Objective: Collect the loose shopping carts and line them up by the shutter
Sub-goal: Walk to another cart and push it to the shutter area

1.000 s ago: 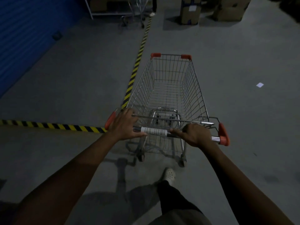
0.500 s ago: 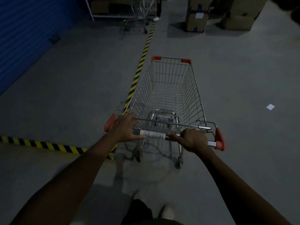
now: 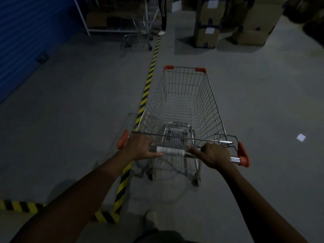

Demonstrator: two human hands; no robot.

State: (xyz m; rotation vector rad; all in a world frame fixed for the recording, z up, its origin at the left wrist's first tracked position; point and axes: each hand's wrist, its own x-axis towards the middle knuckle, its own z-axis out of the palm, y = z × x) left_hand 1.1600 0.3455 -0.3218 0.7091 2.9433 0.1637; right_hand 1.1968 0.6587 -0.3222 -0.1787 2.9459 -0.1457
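Left hand (image 3: 138, 146): your fingers wrap over the handle bar (image 3: 171, 151) beside its left orange end cap, with the thumb lying along the bar.
Right hand (image 3: 213, 156): it is curled over the same bar towards the right end, one finger stretched inward. I judge that you hold your hands this far apart for leverage when steering.
Shopping cart (image 3: 184, 67): the wire basket is empty. It stands straight ahead of you on the floor (image 3: 78, 102), nose pointing away from you.
Hazard tape (image 3: 149, 81): a yellow-and-black strip runs along the cart's left side and passes under its rear left corner. A second strip (image 3: 17, 206) branches off to your left near your feet.
Shutter (image 3: 26, 41): blue and ribbed, at the far left across the tape, well apart from the cart.
Second cart (image 3: 138, 35): it stands far ahead near the tape's far end, beside a white rack (image 3: 81, 16). It is too dim to show detail.
Cardboard boxes (image 3: 206, 23): stacked ahead on the right.
Step in hand: you are probably wheeling this cart to the line-up; it is not yet by the shutter.
Next move: you would need to swing the nose left across the tape, pressing harder with your right hand.
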